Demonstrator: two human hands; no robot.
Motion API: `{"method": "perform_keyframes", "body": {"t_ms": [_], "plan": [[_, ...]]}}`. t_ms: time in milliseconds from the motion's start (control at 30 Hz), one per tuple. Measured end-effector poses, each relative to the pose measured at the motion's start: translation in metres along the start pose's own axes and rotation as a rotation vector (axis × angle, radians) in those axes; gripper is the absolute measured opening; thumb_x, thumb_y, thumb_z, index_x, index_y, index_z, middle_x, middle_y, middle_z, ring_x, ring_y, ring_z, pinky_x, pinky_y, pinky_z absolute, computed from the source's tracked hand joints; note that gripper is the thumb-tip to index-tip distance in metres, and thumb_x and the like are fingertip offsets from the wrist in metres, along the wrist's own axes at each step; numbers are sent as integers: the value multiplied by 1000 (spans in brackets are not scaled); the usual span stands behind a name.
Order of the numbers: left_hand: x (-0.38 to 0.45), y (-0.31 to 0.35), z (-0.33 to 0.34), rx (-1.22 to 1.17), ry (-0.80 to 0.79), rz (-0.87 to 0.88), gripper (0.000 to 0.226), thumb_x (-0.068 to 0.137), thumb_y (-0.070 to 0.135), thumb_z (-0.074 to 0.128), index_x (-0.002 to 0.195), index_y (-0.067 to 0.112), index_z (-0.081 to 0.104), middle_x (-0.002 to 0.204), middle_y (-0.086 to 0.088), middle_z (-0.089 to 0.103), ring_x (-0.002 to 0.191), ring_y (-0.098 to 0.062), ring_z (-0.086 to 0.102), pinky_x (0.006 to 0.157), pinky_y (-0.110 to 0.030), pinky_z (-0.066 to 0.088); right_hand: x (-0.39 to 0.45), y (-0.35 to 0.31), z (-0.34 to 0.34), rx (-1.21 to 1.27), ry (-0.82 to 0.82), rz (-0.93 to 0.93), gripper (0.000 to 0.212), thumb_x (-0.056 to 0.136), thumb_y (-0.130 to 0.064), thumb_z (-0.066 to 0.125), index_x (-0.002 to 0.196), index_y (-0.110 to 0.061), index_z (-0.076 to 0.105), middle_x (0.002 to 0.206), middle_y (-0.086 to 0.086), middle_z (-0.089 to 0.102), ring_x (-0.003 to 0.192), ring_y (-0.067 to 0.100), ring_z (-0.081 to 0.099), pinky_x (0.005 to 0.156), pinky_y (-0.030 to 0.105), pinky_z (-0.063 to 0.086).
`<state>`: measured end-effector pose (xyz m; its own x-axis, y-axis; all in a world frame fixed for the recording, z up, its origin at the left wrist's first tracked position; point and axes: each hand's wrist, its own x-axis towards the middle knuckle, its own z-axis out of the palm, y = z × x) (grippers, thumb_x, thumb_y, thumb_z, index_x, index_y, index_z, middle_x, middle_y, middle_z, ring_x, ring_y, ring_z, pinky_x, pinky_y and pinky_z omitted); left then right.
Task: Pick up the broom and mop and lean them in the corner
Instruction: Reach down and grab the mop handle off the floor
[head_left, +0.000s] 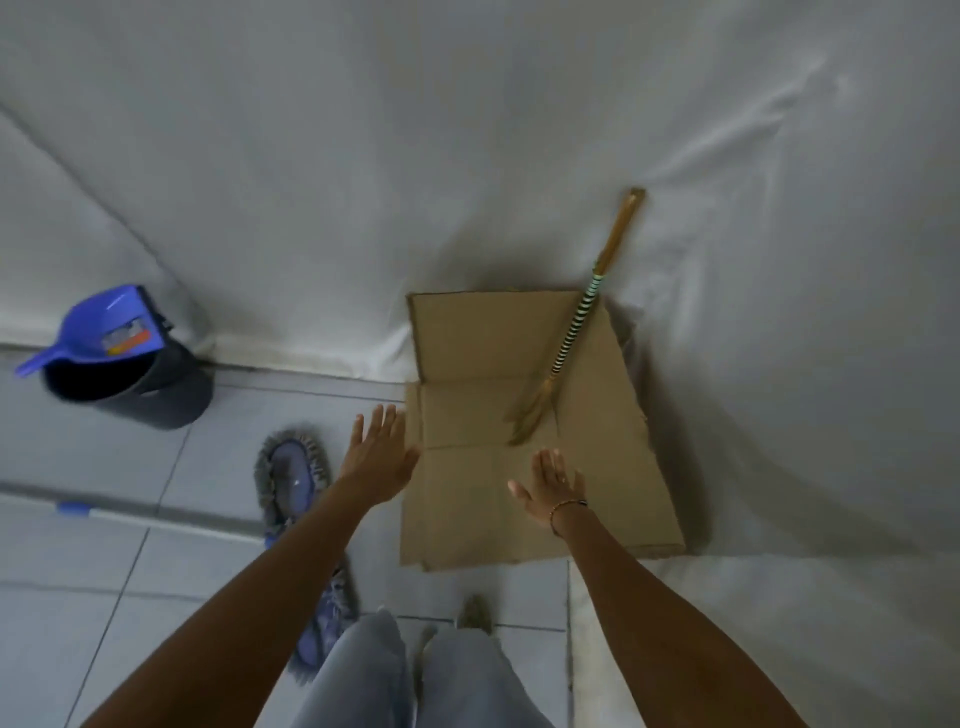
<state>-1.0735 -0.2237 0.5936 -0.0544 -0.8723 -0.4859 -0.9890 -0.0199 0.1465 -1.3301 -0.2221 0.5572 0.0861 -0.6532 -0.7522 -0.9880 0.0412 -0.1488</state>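
2 empty hands, L & R, w/ broom on cardboard.

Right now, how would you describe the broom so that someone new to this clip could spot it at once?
Find the flattened cardboard on the floor against the white sheet. The broom stands on it, leaning back against the sheet. It alone has a black-and-white striped handle and straw bristles; the mop lying to the left is blue and grey.
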Motion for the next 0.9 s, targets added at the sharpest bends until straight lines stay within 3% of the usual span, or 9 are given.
{"method": "perform_keyframes", "body": {"t_ms": [267,467,667,900], "plan": [[-126,-119,28,-214,-8,-276,69,100,37,31,150,2,0,161,-16,-4,149,-30,-4,121,-44,5,-35,-170,54,-215,-98,-309,73,97,-53,16,150,-10,-10,160,3,-18,147,22,-20,120,49,-4],[-229,-238,76,-354,-21,-466,66,101,39,27,150,4,2,162,-12,-1,149,-26,4,120,-43,14,-65,-304,125,-271,-126,-436,73,96,-56,14,151,-11,-5,161,3,-14,148,21,-15,120,46,-1],[-332,-369,142,-376,-86,-533,60,102,32,24,149,1,4,160,-18,-10,149,-31,-2,119,-47,15,-114,-429,249,-295,-237,-425,68,98,-50,17,152,-11,2,162,4,-7,149,25,-9,121,48,4],[-403,-466,134,-504,-50,-566,67,101,36,29,150,4,-4,161,-17,-7,149,-33,-3,118,-50,13,-145,-520,280,-362,-238,-427,66,99,-49,15,152,-11,6,162,5,1,149,25,-5,121,48,4]]}}
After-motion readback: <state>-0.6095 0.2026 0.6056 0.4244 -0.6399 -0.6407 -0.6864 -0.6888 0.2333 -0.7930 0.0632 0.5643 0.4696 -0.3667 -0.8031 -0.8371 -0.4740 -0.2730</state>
